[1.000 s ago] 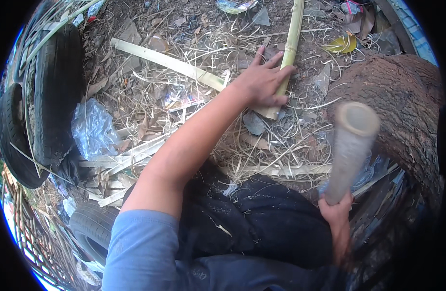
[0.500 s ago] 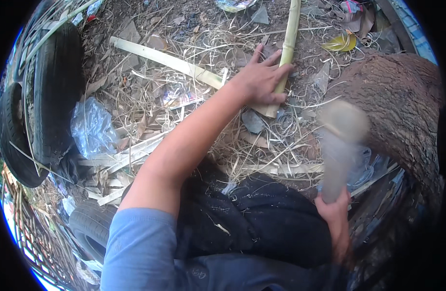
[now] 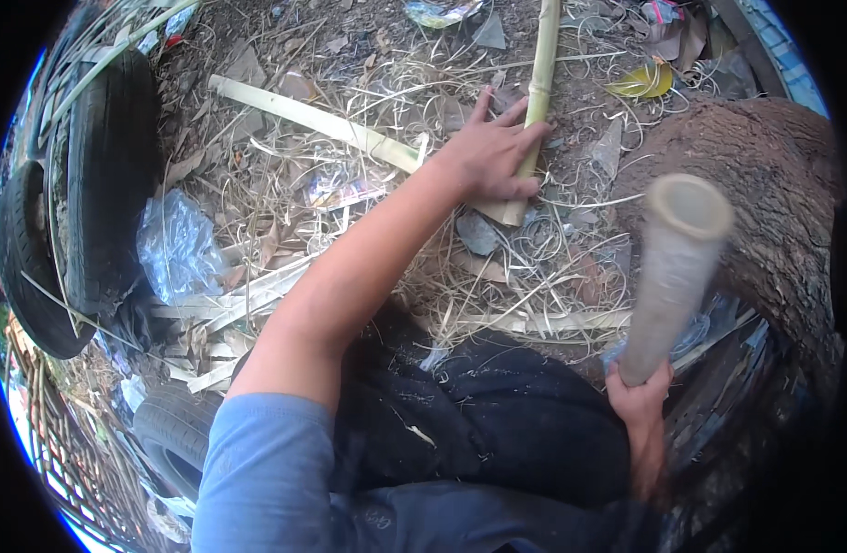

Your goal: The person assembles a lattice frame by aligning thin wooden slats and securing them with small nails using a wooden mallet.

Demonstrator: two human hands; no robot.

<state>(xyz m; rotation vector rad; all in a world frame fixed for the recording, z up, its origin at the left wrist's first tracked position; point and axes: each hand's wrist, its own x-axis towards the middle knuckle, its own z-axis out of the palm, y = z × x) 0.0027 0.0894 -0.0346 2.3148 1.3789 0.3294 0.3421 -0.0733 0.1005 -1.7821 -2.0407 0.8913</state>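
Observation:
My left hand lies with its fingers spread over the near end of a green-yellow bamboo piece, pressing it against the ground. Just beneath that hand, another split bamboo strip runs off to the upper left. To the right, my right hand is wrapped around the lower end of a thick pale tube. The tube stands raised and tilted, its round rimmed end uppermost, near the tree trunk and apart from the bamboo.
A rough brown tree trunk rises at the right. Old tyres stand at the left, with a clear plastic bag beside them. Curly shavings, a yellow leaf and flat split strips litter the soil.
The tube in my right hand has shifted a little to the right and is no longer blurred. My left hand and the bamboo under it stay almost in place.

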